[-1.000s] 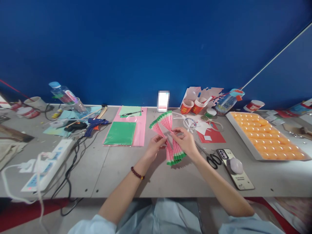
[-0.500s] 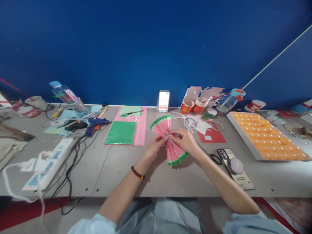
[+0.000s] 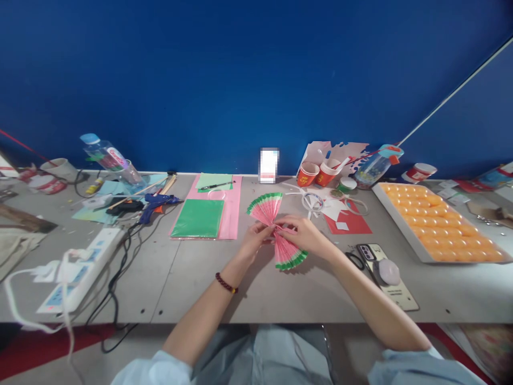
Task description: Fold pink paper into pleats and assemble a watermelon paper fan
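A pleated paper fan [image 3: 289,252], pink with a white band and green rim like a watermelon, is pinched at its middle above the grey table. Its two halves flare out like a bow, one toward the wall and one toward me. My left hand [image 3: 256,238] grips the centre from the left, thumb on top. From the right, my right hand [image 3: 302,233] closes on the same narrow middle, its fingers partly covering the folds. A beaded bracelet [image 3: 226,283] circles my left wrist.
Left of the hands lie a green paper pack [image 3: 198,218], a pen [image 3: 216,185], a blue glue gun [image 3: 154,206] and a power strip [image 3: 82,270]. To the right are red paper cups [image 3: 308,174], a tape roll [image 3: 312,201], a phone [image 3: 401,294] and a tray of orange balls [image 3: 441,222].
The fan's centre is squeezed tighter; the gap that showed between the folds there has closed. The half nearest me has narrowed slightly. Both hands stay in about the same place.
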Demonstrator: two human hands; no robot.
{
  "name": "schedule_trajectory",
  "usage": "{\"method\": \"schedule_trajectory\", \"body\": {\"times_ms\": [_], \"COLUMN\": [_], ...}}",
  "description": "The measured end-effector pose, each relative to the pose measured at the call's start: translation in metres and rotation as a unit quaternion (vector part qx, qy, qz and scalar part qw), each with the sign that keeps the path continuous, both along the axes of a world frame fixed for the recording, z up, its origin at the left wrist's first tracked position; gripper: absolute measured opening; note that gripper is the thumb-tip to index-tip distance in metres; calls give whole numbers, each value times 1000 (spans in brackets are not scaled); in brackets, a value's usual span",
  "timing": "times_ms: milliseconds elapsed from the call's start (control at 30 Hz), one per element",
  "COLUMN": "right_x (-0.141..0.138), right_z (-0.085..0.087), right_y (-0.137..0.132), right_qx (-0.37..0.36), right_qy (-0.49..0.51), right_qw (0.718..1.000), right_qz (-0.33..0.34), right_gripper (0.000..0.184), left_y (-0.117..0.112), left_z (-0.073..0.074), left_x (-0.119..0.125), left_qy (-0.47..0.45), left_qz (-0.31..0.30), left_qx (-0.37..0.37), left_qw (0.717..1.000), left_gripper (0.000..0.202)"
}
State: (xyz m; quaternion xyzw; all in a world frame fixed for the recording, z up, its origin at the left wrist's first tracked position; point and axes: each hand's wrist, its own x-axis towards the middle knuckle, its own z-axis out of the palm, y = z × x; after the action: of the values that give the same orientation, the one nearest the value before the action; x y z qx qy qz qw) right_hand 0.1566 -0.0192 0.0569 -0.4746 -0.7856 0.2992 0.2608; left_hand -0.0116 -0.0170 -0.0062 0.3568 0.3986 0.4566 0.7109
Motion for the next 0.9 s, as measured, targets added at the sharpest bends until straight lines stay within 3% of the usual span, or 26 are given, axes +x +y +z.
{"method": "schedule_trajectory", "body": {"times_ms": [233, 333, 467, 700, 900], "right_x": [1, 2, 5, 15, 19], "right_z": [0, 4, 8, 15, 15], "right_y": [0, -2, -5, -3, 1], "right_qx": [27, 15, -26, -76, -59], "right_qy": [-28, -71, -125, -130, -131], "right_qw": [999, 997, 991, 985, 984], "right_qz": [20, 23, 27, 80, 106], "right_gripper": [29, 31, 54, 51, 61], "left_y": [1, 2, 3, 2, 2], "left_z": [0, -1, -3, 2, 5], "left_x": [1, 1, 1, 2, 1], "left_qy": [1, -2, 4, 32, 29], "left_qz": [16, 24, 28, 24, 13], "left_qx": [-9, -13, -18, -24, -25], "left_qw": [1000, 1000, 999, 999, 999], "left_gripper": [38, 38, 38, 40, 40]}}
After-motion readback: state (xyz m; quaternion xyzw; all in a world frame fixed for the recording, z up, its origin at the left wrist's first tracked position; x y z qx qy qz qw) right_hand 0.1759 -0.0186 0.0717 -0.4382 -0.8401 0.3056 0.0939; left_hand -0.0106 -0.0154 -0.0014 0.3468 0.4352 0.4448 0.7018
